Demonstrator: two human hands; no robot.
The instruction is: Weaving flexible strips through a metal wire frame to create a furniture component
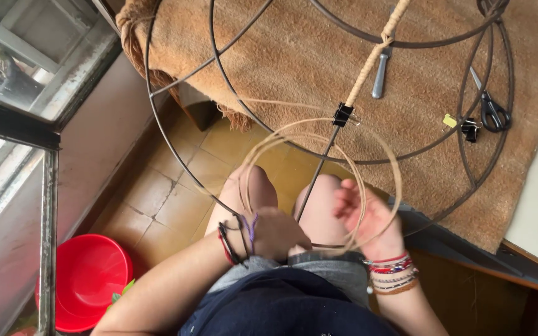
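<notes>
A large dark wire frame (175, 158) leans from the brown carpeted table down to my lap. One spoke is partly wrapped in tan cord (368, 65), and a black binder clip (343, 114) pinches the wrap's end. Loose loops of thin tan cord (319, 134) hang over my knees. My left hand (275, 231) is closed around the cord loops at the frame's lower rim. My right hand (368, 218) has its fingers spread, with the cord loops running across its palm.
Black scissors (492, 112), a second binder clip (468, 127) with a yellow tag and a grey metal tool (380, 73) lie on the carpet (294, 50). A red bucket (88, 280) stands on the tiled floor at lower left, beside a window (14, 124).
</notes>
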